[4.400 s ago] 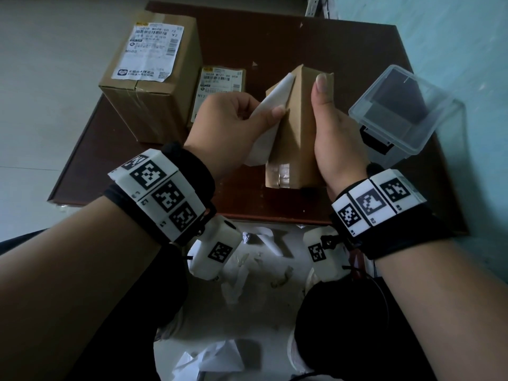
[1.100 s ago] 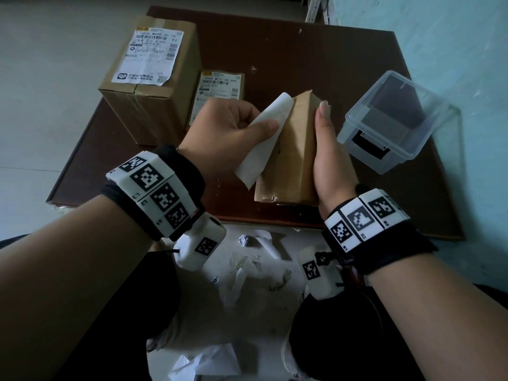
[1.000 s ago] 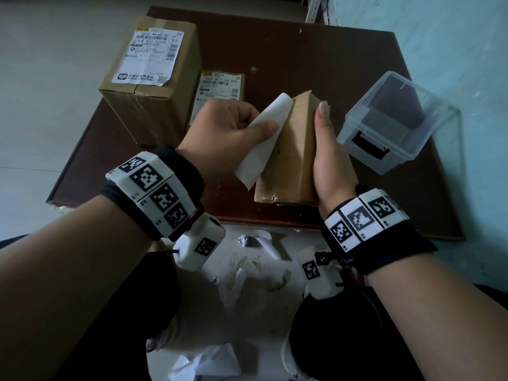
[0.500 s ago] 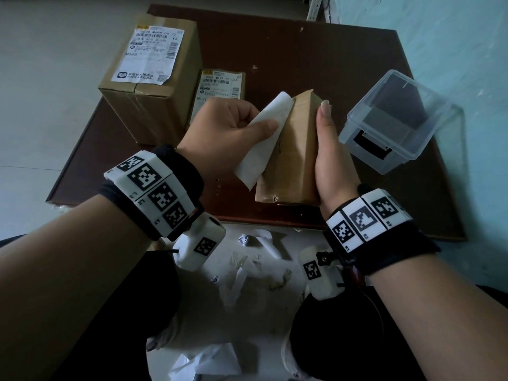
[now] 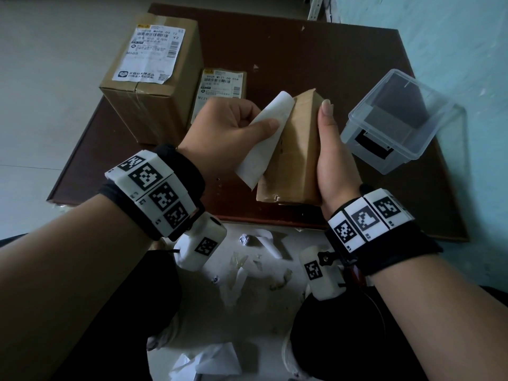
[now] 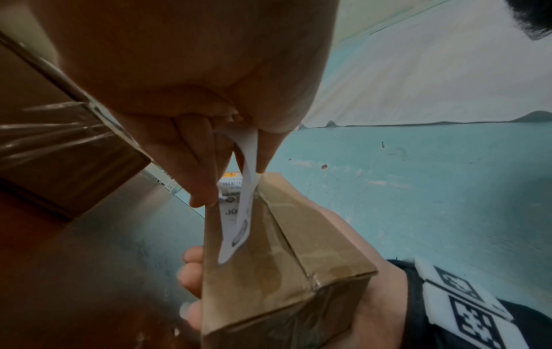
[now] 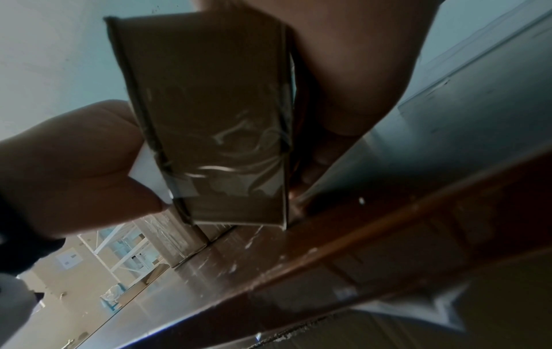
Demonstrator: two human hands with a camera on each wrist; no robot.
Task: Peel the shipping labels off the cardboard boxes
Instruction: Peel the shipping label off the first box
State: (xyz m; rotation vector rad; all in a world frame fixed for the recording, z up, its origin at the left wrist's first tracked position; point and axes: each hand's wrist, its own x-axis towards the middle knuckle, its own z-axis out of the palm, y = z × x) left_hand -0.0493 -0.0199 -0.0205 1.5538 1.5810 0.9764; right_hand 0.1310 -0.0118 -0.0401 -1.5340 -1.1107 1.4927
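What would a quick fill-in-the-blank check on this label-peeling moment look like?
1. The left hand pinches the white ____ that is partly peeled off the small box.
2. The right hand holds the small box on the brown ____.
3. Besides the held box, ____ other cardboard boxes on the table have labels on them: the big box and the flat box.
4. The clear plastic tub stands to the ____ of the held box.

Missing words: label; table; two; right

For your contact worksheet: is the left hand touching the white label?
Touching. The left wrist view shows the left hand pinching the white label between thumb and fingers.
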